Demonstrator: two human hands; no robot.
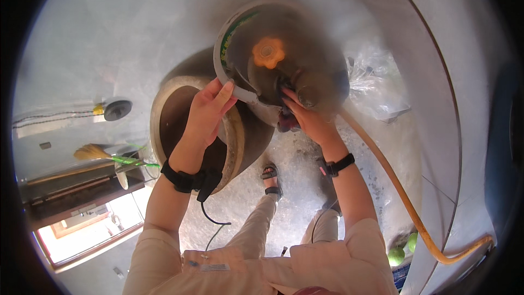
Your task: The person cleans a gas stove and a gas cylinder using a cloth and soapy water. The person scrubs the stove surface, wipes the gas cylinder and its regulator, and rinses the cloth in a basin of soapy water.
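My left hand [211,110] pinches the pale rim of a round container [239,95] between thumb and fingers. A green band with yellow writing [227,45] runs along the container's left side. Inside the dark round area shows an orange flower-shaped piece [268,52]. My right hand [309,116] presses a dark cloth [282,90] against the near side of the container, and a dark red part hangs below the fingers. Haze blurs the container's upper right side. Just beneath my left hand, a large stoneware jar [237,143] lies with its wide mouth facing left.
An orange hose [389,172] curves along the right side. Clear plastic sheeting [376,86] lies beyond my right hand. Two green fruits [396,256] sit at lower right. At left are a straw broom [92,151] and a bright doorway [94,225]. My sandalled foot [270,174] stands below the jar.
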